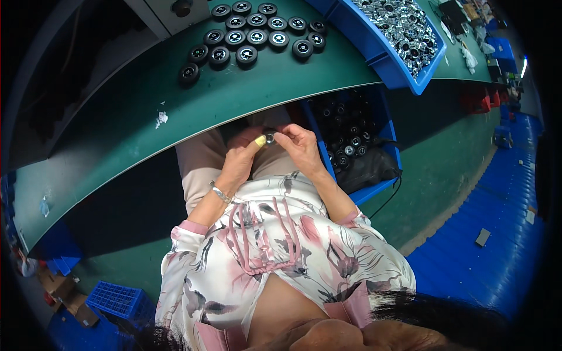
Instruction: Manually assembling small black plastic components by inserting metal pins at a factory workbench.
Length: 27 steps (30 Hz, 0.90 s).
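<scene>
Seen from above, a person in a floral blouse sits at a green bench (132, 126) that curves across the frame. Near the centre, just below the bench's edge, the left hand (239, 159) and right hand (301, 151) meet over the lap, gripping a small round part (270, 138), dark with a shiny middle, between thumbs and fingers. A yellow covering (260, 141) wraps the left thumb, and a silver bracelet (222, 195) circles the left wrist.

At the top centre, black wheels (256, 37) with silvery hubs lie in loose rows on the bench. At the upper right, a blue bin (377, 52) is heaped with shiny metal parts (404, 32). Right of the hands, below the bench's edge, a second blue container (396, 146) holds dark round pieces (349, 150) and black cloth-like material (372, 167). A blue crate (117, 299) sits at the lower left.
</scene>
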Available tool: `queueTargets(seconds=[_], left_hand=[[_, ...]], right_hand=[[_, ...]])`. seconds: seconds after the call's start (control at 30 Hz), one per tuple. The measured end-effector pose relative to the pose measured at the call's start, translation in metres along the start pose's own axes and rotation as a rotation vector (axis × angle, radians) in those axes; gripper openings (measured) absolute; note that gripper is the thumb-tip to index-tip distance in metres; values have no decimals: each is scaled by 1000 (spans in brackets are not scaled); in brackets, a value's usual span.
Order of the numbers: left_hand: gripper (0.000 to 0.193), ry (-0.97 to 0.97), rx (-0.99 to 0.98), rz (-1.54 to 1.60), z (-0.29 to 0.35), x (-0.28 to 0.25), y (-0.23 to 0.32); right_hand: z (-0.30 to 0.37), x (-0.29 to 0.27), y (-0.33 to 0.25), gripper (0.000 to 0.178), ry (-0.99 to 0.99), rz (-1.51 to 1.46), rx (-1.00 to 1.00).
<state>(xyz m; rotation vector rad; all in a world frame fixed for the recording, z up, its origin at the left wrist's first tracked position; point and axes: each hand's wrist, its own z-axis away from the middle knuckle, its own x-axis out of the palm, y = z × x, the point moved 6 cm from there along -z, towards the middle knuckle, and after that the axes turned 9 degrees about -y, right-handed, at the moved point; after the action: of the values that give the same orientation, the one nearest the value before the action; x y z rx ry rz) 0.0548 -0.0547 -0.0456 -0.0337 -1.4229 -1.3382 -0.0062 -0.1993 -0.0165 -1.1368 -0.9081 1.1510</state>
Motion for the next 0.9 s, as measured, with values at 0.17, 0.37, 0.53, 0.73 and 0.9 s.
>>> queueTargets(seconds=[0.17, 0.37, 0.53, 0.73, 0.9], left_hand=[[21, 167, -187, 121, 7, -29, -22], [21, 36, -139, 300, 1, -27, -26], [25, 46, -101, 277, -3, -30, -27], [24, 48, -73, 197, -4, -31, -9], [33, 53, -198, 391, 6, -22, -17]], right_hand=[[1, 11, -10, 13, 36, -64, -26], [-2, 15, 17, 19, 69, -193, -46], [-3, 17, 22, 17, 83, -242, -5], [-1, 17, 3, 20, -42, 100, -133], [3, 7, -41, 19, -14, 594, -527]])
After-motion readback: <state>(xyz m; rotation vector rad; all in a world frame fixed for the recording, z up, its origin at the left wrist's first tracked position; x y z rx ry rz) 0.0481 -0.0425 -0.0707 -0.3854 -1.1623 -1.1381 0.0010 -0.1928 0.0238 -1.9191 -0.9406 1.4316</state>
